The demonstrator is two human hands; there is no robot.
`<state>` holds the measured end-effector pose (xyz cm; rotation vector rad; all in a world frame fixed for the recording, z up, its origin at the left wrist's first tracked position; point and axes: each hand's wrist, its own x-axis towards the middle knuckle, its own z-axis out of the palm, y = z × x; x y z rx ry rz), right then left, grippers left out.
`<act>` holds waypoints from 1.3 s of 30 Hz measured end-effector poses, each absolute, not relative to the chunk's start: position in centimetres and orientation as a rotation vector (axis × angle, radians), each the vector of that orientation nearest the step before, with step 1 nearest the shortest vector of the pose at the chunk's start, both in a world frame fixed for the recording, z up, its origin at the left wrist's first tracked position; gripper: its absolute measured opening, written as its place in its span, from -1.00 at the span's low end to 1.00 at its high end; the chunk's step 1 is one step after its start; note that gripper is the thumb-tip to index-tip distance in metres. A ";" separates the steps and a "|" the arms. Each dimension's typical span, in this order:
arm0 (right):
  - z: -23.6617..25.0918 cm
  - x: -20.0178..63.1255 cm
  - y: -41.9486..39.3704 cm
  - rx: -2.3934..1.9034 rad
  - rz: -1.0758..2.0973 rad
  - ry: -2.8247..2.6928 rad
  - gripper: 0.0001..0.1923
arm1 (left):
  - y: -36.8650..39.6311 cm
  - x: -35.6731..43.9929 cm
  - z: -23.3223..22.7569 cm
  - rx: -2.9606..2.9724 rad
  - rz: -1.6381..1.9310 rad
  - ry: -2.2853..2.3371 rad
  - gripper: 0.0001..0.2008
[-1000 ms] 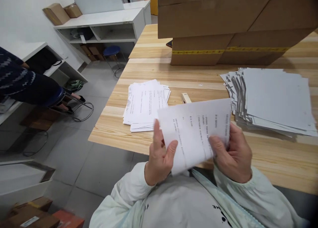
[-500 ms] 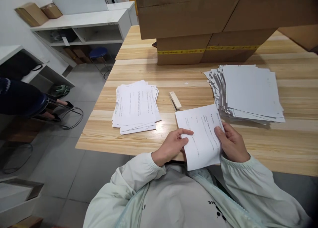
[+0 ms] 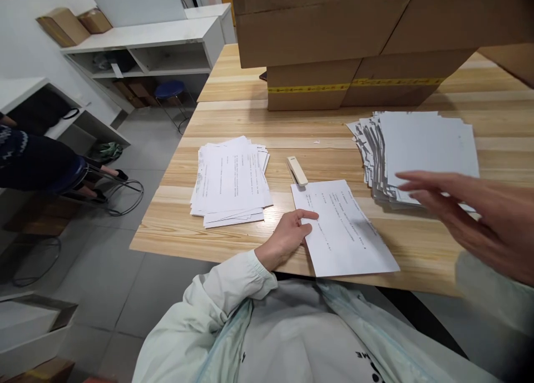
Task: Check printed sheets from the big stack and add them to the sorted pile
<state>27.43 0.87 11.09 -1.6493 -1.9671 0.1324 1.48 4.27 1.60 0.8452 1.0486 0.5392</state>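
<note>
White printed paper sheet point(image 3: 348, 241), rectangular, lies on the pale wood-grain counter point(image 3: 167, 221) by its near edge. Clock positions taken from the sheet, 12 pointing away from the wearer.

Left hand point(image 3: 288, 234): at 9 o'clock, pinching the sheet's left margin; thumb and forefinger on the printed face, other fingers hidden. Right hand point(image 3: 471, 213): at 3 o'clock, blurred, fingers extended and a little spread, nothing seen in its grasp; it passes in front of the lower right of a tall grey-white loose paper stack point(image 3: 429, 143). Contact there: cannot tell.

Handling (judgement): light, limp, easily creased, apt to slide on the smooth wood. Single or several layers: cannot tell. Best hold: flat pinch at a side margin or corner, second hand supporting the opposite edge.

Materials: slim cream stapler point(image 3: 297, 171), seemingly hard plastic, at 11 o'clock beside the far left corner. At 10, lower white printed paper pile point(image 3: 227, 182), edges fanned. At 12, matte brown cardboard boxes point(image 3: 312, 91), yellow tape strip.
</note>
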 end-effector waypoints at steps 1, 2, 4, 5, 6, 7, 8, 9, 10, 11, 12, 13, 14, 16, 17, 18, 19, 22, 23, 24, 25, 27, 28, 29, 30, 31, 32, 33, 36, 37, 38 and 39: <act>12.1 26.2 2.3 -1.543 0.102 -2.093 -0.62 | 4.3 1.5 1.5 0.820 0.545 1.052 -0.66; 12.7 24.8 4.1 -1.418 0.092 -2.195 -0.63 | 4.4 1.5 1.3 0.791 0.555 1.052 -0.65; 12.5 21.7 8.1 -1.203 0.178 -2.240 -0.67 | 4.5 1.7 1.0 0.741 0.572 1.048 -0.64; 11.6 20.1 10.2 -1.155 0.216 -2.203 -0.68 | 4.5 1.7 0.9 0.724 0.576 1.048 -0.63; 10.4 18.7 12.2 -1.111 0.228 -2.187 -0.67 | 4.6 1.8 0.9 0.713 0.579 1.050 -0.63; 8.9 17.3 14.1 -1.088 0.221 -2.187 -0.66 | 4.6 1.9 0.9 0.705 0.579 1.057 -0.63; 7.2 16.1 15.8 -1.100 0.204 -2.198 -0.65 | 4.7 2.0 0.9 0.701 0.579 1.065 -0.63; 5.5 15.1 17.2 -1.162 0.185 -2.213 -0.63 | 4.7 2.0 0.9 0.697 0.578 1.072 -0.63; 3.8 14.3 18.3 -1.236 0.158 -2.221 -0.61 | 4.8 2.0 0.9 0.696 0.578 1.079 -0.63; 2.3 13.7 19.0 -1.313 0.137 -2.230 -0.60 | 4.8 2.0 1.0 0.697 0.578 1.081 -0.62; 0.9 13.2 19.5 -1.391 0.131 -2.247 -0.59 | 4.8 2.0 1.0 0.699 0.575 1.080 -0.63; -0.2 12.8 19.7 -1.462 0.132 -2.262 -0.58 | 4.9 2.0 1.0 0.701 0.572 1.076 -0.63; -1.1 12.5 19.7 -1.521 0.135 -2.276 -0.57 | 4.9 2.0 1.0 0.701 0.567 1.071 -0.64; -2.0 12.1 19.6 -1.589 0.120 -2.300 -0.55 | 5.1 2.0 1.0 0.698 0.556 1.064 -0.64; -2.1 12.0 19.6 -1.593 0.098 -2.308 -0.54 | 5.1 2.0 1.0 0.696 0.552 1.062 -0.64; -1.9 11.9 19.5 -1.582 0.070 -2.312 -0.53 | 5.2 2.1 1.0 0.695 0.552 1.059 -0.64; -1.5 11.9 19.5 -1.559 0.042 -2.310 -0.51 | 5.1 2.1 1.1 0.695 0.554 1.057 -0.63; 1.0 13.0 18.5 -1.442 -0.017 -2.291 -0.49 | 4.1 1.5 1.4 0.715 0.551 1.037 -0.62; 2.1 13.9 17.7 -1.396 -0.022 -2.273 -0.48 | 3.3 1.0 1.5 0.734 0.545 1.029 -0.62; 3.1 15.0 16.5 -1.353 -0.007 -2.252 -0.49 | 2.3 0.3 1.6 0.770 0.541 1.027 -0.63; 3.9 16.4 14.9 -1.325 0.032 -2.221 -0.49 | 1.2 -0.6 1.6 0.818 0.542 1.029 -0.64; 5.0 19.1 10.7 -1.330 0.210 -2.145 -0.51 | -1.1 -2.7 1.6 1.035 0.618 1.105 -0.69; 5.0 20.2 8.2 -1.384 0.338 -2.072 -0.50 | -2.2 -3.7 1.6 1.130 0.668 1.151 -0.72; 4.8 20.9 5.8 -1.428 0.517 -1.997 -0.48 | -3.0 -4.6 1.5 1.182 0.710 1.200 -0.73; 4.4 21.3 3.4 -1.432 0.735 -1.921 -0.47 | -3.6 -5.3 1.5 1.222 0.727 1.240 -0.73; 3.8 21.3 1.2 -1.434 0.975 -1.828 -0.49 | -3.9 -5.7 1.5 1.250 0.747 1.274 -0.74; 3.2 21.1 -0.7 -1.446 1.158 -1.709 -0.56 | -4.0 -5.8 1.6 1.268 0.765 1.296 -0.74; 2.6 20.9 -2.2 -1.481 1.249 -1.590 -0.64 | -3.9 -5.7 1.7 1.276 0.781 1.298 -0.75; 2.5 21.7 -3.7 -1.754 0.976 -1.297 -0.63 | -3.0 -4.2 2.5 1.186 0.846 1.154 -0.71; 3.0 23.0 -3.3 -1.871 0.768 -1.219 -0.63 | -2.7 -3.6 2.8 1.141 0.859 1.078 -0.68; 3.6 24.9 -2.5 -1.966 0.559 -1.147 -0.63 | -2.5 -3.2 3.1 1.110 0.869 1.013 -0.66; 4.2 27.2 -1.4 -2.060 0.375 -1.074 -0.64 | -2.3 -3.0 3.4 1.104 0.881 0.970 -0.66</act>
